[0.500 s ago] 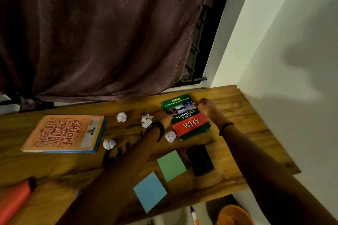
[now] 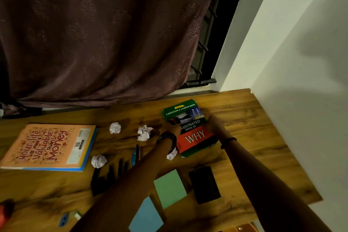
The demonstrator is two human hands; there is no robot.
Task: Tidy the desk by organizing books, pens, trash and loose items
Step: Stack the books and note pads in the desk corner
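Note:
A green and red "Illustrated Book of WHY" lies at the far right of the wooden desk. My left hand grips its left edge and my right hand grips its right edge. A larger orange book lies flat at the left. Several crumpled paper balls are scattered between them: one, another, a third, and one partly under my left wrist. Pens lie in the middle, dark ones beside them.
A green sticky pad, a blue sticky pad and a black phone sit near the front edge. A small blue item and a red object are at the front left. A wall bounds the desk's right side; a curtain hangs behind.
My right hand has slid down the book's right edge, towards me. The book has barely moved and my left hand stays at its left edge.

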